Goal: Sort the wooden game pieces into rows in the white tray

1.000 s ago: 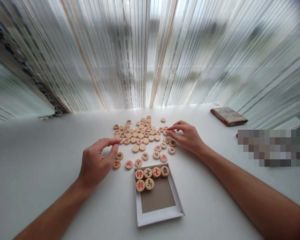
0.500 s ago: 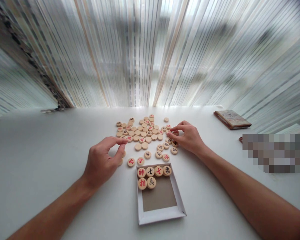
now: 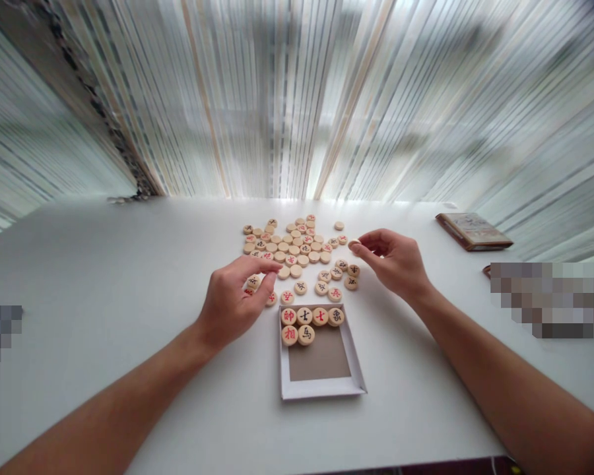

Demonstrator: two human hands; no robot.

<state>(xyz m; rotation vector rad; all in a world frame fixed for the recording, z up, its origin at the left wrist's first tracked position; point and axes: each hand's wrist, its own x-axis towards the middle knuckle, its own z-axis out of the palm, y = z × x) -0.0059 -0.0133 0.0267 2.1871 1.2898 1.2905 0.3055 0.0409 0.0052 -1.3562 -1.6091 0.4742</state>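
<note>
Between the thumb and fingertips of my right hand [image 3: 391, 260] is a round wooden Chinese chess piece [image 3: 354, 244], at the right side of the spread pieces. My left hand [image 3: 235, 290] hovers over the near left of the pieces, thumb and index finger apart with nothing seen between them. It partly covers a few pieces. Many pieces lie face down, like this plain one [image 3: 296, 271]; others show red or black characters. In front stands a shallow white box [image 3: 323, 388] with several pieces face up, among them a black horse piece [image 3: 305, 335] in its second row.
A brown box with a pictured lid [image 3: 475, 231] lies at the back right of the white table [image 3: 103, 284]. Striped curtains [image 3: 277, 99] hang along the far edge. Blurred-out patches cover things at the right and left edges.
My right hand has drawn a piece rightward, away from the cluster. My left hand has moved right, towards the middle of the near pieces. The view has shifted slightly; the box holds the same pieces.
</note>
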